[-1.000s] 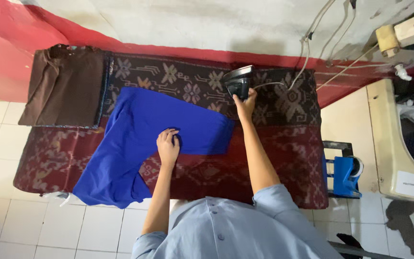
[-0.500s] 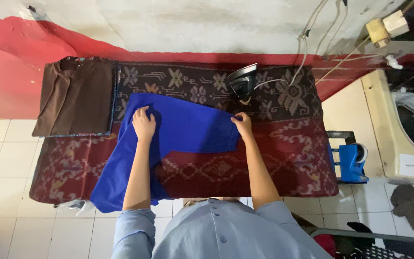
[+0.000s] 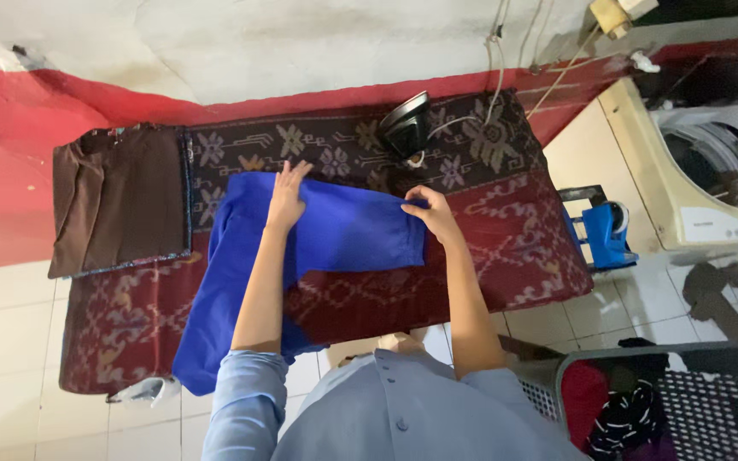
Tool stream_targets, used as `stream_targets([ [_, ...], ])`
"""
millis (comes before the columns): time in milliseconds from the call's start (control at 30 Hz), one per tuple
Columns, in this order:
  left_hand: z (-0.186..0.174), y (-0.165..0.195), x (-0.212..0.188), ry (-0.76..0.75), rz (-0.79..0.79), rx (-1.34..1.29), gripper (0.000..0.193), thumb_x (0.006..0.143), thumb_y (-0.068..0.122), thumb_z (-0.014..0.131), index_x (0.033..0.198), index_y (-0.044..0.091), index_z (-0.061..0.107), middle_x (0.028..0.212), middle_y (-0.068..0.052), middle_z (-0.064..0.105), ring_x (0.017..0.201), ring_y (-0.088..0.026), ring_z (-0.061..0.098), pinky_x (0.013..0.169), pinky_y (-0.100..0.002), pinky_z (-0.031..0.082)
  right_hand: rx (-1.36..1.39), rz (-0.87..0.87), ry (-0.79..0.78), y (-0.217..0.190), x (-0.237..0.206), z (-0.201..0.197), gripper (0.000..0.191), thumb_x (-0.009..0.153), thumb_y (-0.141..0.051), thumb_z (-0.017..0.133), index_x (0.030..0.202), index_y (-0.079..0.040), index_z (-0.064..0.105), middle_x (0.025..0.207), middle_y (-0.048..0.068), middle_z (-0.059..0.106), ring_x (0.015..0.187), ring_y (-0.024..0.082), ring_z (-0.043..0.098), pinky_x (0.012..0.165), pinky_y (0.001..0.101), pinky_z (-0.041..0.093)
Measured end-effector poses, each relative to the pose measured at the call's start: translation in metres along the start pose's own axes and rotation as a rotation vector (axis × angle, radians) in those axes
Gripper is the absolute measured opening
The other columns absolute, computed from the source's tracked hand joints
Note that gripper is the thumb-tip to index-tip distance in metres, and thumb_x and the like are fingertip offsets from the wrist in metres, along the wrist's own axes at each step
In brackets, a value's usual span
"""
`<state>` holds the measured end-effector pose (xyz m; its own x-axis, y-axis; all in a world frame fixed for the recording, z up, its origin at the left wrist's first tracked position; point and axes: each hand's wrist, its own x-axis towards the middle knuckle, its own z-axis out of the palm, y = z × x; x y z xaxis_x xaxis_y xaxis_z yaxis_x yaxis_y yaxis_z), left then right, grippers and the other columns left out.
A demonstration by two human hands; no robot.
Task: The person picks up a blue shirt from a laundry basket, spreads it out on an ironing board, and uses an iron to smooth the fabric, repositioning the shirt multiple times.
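— Hands first: what are they doing?
— Both are on the blue cloth [image 3: 335, 235]. The left hand [image 3: 286, 195] lies flat on it, fingers spread and open, pressing near its far edge. The right hand [image 3: 434, 213] is at the cloth's right end, fingers curled over the edge there; whether it truly pinches the fabric I cannot tell.
— Where is the cloth itself?
— Spread over the patterned board cover [image 3: 506, 239]. Its right part lies flat on the cover, and its left part trails down over the cover's near edge toward the tiled floor [image 3: 10, 341].
— And the iron?
— The iron [image 3: 405, 128] stands beyond the cloth, near the cover's far edge, close to the cloth's upper right corner but apart from both hands. Its cord [image 3: 495, 77] runs up the wall.
— Anything else about the cloth?
— A folded brown garment [image 3: 117, 196] lies to its left, on the cover's left end, just beside the cloth. To the right of the cover, well away from the cloth, sit a blue holder [image 3: 604, 235] and a washing machine [image 3: 711, 171]. A grey laundry basket [image 3: 685, 401] with clothes inside stands near the person's right side.
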<state>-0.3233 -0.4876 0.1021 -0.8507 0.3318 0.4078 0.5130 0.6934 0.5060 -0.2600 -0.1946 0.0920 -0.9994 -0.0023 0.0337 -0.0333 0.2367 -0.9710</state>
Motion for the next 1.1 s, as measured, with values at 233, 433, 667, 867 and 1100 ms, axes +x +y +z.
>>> stream_targets([
  [233, 0.008, 0.007, -0.004, -0.168, 0.105, 0.253, 0.055, 0.073, 0.003, 0.065, 0.125, 0.018, 0.07, 0.123, -0.009, 0.07, 0.134, -0.03, 0.052, 0.122, -0.057, 0.024, 0.018, -0.141, 0.068, 0.017, -0.039, -0.017, 0.017, 0.083, -0.007, 0.081, 0.095, -0.005, 0.07, 0.095, -0.002, 0.071, 0.097, 0.009, 0.065, 0.088, 0.0269, 0.049],
  [433, -0.005, -0.001, -0.033, 0.043, 0.082, 0.345, 0.024, 0.086, 0.018, 0.07, 0.11, 0.013, 0.075, 0.108, -0.006, 0.072, 0.116, -0.026, 0.062, 0.12, -0.054, 0.032, 0.106, -0.148, 0.22, 0.026, -0.07, -0.026, 0.016, 0.084, -0.002, 0.08, 0.097, -0.003, 0.07, 0.095, -0.002, 0.069, 0.093, 0.008, 0.064, 0.085, 0.0244, 0.05],
  [667, -0.037, -0.015, -0.082, 0.239, -0.089, 0.355, 0.028, 0.091, 0.013, 0.069, 0.118, 0.014, 0.078, 0.1, -0.008, 0.064, 0.099, -0.03, 0.06, 0.092, -0.045, 0.046, 0.232, -0.058, 0.344, 0.023, -0.082, 0.003, 0.017, 0.085, 0.002, 0.079, 0.099, -0.002, 0.071, 0.093, 0.0, 0.071, 0.088, 0.009, 0.065, 0.081, 0.0255, 0.052],
  [867, -0.063, -0.036, -0.133, 0.15, -0.201, 0.4, 0.029, 0.088, 0.017, 0.069, 0.116, 0.02, 0.077, 0.114, -0.006, 0.064, 0.112, -0.03, 0.062, 0.1, -0.043, 0.047, 0.056, -0.145, 0.3, 0.01, -0.081, 0.046, 0.019, 0.086, 0.0, 0.078, 0.105, -0.001, 0.075, 0.103, 0.004, 0.076, 0.098, 0.013, 0.069, 0.091, 0.0278, 0.052],
  [1100, -0.066, -0.032, -0.162, 0.001, -0.739, 0.098, 0.031, 0.089, 0.028, 0.071, 0.12, 0.029, 0.076, 0.151, -0.024, 0.043, 0.126, -0.047, 0.052, 0.1, -0.053, 0.046, 0.102, -0.057, 0.194, 0.005, -0.074, 0.076, 0.016, 0.086, -0.003, 0.077, 0.102, -0.002, 0.075, 0.099, 0.004, 0.076, 0.094, 0.013, 0.069, 0.087, 0.028, 0.053],
])
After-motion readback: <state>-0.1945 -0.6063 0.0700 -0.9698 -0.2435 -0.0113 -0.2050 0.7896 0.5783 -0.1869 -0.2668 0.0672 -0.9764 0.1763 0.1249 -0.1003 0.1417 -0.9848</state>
